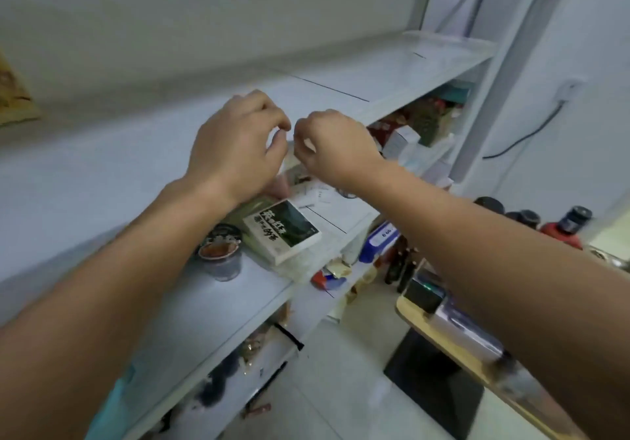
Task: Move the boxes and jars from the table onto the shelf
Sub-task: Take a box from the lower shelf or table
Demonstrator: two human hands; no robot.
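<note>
The box (283,231), printed with a dark green picture and bold characters, lies flat on the white shelf (191,320) near its front edge, on top of a clear wrapped packet. At the box's 9 o'clock, just beside it, stands a small clear jar (220,257) holding something reddish-brown; a dark-lidded jar (222,233) sits right behind it.

At the box's 12 o'clock both hands hover over the shelf. The left hand (235,146) has its fingers curled with forefinger and thumb nearly meeting, and the right hand (335,146) curls the same way, the two close together. A blurred pale thing lies under them (whether either hand pinches it, I cannot tell).

At 4 o'clock, on the shelf board below, a blue and white carton (380,238) stands among small packets. Farther off at 3 o'clock, the table (419,316) carries dark-capped jars (525,218) and a red bottle (564,233).
</note>
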